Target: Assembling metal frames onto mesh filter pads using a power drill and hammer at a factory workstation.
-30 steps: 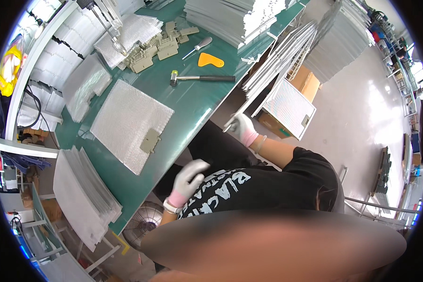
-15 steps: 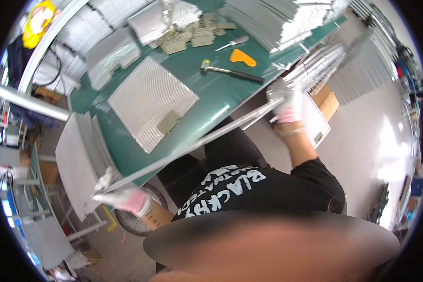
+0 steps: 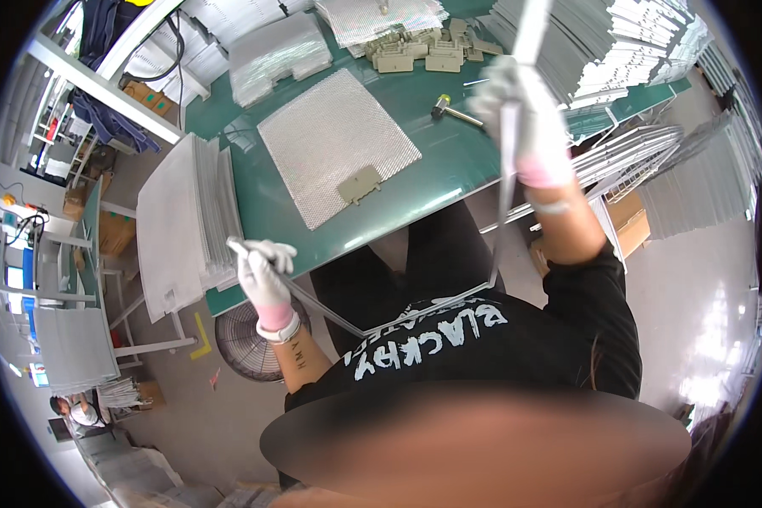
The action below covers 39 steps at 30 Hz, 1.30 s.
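A thin silver metal strip [image 3: 427,311], bent at corners into several straight lengths, hangs in front of my torso. My left hand [image 3: 265,273], in a white glove with a pink cuff, grips one end of it. My right hand [image 3: 523,123], gloved alike, is raised over the table's right side and closed on another part, with one length rising above it. On the table lies a square silver mesh sheet [image 3: 334,140]; a beige plastic plate [image 3: 360,184] sits at its near edge. A hammer [image 3: 455,110] lies left of my right hand, partly hidden.
The green table [image 3: 254,182] carries a pile of beige plastic parts [image 3: 427,52], wrapped sheets [image 3: 278,59] and stacked grey strips [image 3: 626,46]. White panels [image 3: 178,224] stand at its left end. A fan [image 3: 250,343] is on the floor below; wire racks [image 3: 622,157] stand right.
The strip went from a long straight piece stretched between my hands to a bent shape near my torso. My right hand rose over the table; my left moved up and right.
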Available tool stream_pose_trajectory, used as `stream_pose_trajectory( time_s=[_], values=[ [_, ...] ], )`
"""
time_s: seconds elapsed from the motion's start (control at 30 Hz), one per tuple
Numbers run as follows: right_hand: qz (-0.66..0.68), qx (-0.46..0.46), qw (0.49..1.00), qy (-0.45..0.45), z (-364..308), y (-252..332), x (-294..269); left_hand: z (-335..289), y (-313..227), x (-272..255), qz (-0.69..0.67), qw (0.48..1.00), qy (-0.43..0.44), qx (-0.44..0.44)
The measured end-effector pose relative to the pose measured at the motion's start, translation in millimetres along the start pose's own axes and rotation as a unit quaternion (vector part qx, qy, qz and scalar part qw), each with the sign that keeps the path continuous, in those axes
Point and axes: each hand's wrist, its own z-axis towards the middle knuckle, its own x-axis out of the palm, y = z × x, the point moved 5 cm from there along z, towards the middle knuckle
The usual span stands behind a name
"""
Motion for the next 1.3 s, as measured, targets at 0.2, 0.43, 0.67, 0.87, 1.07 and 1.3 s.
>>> stream_pose_trajectory(
  time_s=[0.2, 0.43, 0.67, 0.87, 1.07, 1.3],
  values=[
    [0.065, 0.144, 0.985, -0.073, 45.9, -144.9, -70.6, 7.6, 65.4, -7.3, 0.004, 0.983, -0.076, -0.168],
    [-0.148, 0.141, 0.962, -0.183, 12.3, -186.5, -141.5, -45.9, 83.5, 18.6, 0.337, 0.932, -0.129, 0.033],
    [-0.012, 0.162, 0.973, -0.167, -9.9, -159.9, -146.2, -104.8, 136.6, 101.3, -0.131, 0.939, 0.023, -0.319],
    [-0.021, 0.281, 0.955, -0.086, -37.1, -161.2, -134.8, -109.6, 193.5, 148.4, -0.347, 0.792, 0.032, -0.502],
    [-0.241, 0.387, 0.889, 0.026, -84.0, -152.5, -104.7, -109.8, 179.8, 145.8, -0.298, 0.802, 0.019, -0.517],
    [-0.355, 0.108, 0.929, -0.011, -122.4, -156.1, -74.6, -79.2, 152.7, 136.3, -0.231, 0.922, 0.052, -0.306]
  ],
)
